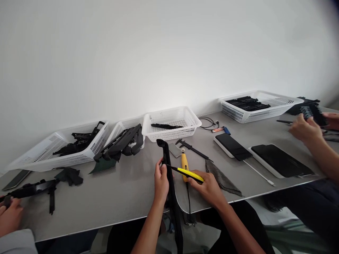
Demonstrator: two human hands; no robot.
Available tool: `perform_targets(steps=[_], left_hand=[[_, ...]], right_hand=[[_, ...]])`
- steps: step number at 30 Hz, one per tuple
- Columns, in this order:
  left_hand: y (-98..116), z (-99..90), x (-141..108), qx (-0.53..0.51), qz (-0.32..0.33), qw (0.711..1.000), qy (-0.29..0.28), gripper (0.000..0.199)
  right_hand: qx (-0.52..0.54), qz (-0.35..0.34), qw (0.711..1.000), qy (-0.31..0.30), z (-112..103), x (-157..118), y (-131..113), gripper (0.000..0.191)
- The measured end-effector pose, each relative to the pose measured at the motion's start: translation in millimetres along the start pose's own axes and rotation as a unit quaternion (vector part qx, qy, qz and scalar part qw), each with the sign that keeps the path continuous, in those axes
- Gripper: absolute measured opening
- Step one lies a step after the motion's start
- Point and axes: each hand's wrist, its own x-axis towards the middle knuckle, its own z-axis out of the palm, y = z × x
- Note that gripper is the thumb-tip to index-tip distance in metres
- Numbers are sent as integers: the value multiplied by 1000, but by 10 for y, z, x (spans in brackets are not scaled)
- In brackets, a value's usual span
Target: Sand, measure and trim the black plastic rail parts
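Note:
My left hand (161,180) grips a long black plastic trim piece (172,197). Its curled top end stands over the table, and its lower end hangs past the table edge towards my lap. Between the closed fingers of my right hand (208,187) is a slim yellow-and-black pen-shaped tool (192,174). The tool's thin dark tip meets the trim piece beside my left fingers, though contact is hard to confirm. Behind the tool lies a yellow corded hand tool (184,163), partly covered. A dark caliper (194,150) and a flat grey block (175,150) lie just beyond.
White baskets (172,134) with black parts line the wall, another basket (239,117) at right. A grey cloth (222,180), two phones (234,145) (282,160) on white slabs and a blue-orange item (225,130) lie right. Co-workers' hands (305,128) (10,215) hold black parts either side.

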Motion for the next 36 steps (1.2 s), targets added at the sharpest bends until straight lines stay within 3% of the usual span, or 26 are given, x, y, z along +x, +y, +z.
perform_targets(steps=[7,15,22,27,30,36], left_hand=[[-24,-25,34,-103,-31,992,70,79],[-12,-27,39,-113,-46,991,59,73],[-42,-52,36,-154,-65,985,-43,71],[-158,-73,158,-194,-69,978,15,55],[-228,-85,205,-205,-77,974,53,49],[-204,-129,179,-214,-87,973,24,57]], right_hand=[[-27,-18,999,-37,-37,-16,-67,31],[-55,-9,998,-33,6,-15,-77,32],[-53,-2,999,10,72,1,18,31],[-38,4,999,33,59,9,47,36],[-20,-14,1000,14,42,8,38,33],[-24,-6,999,25,50,18,48,33]])
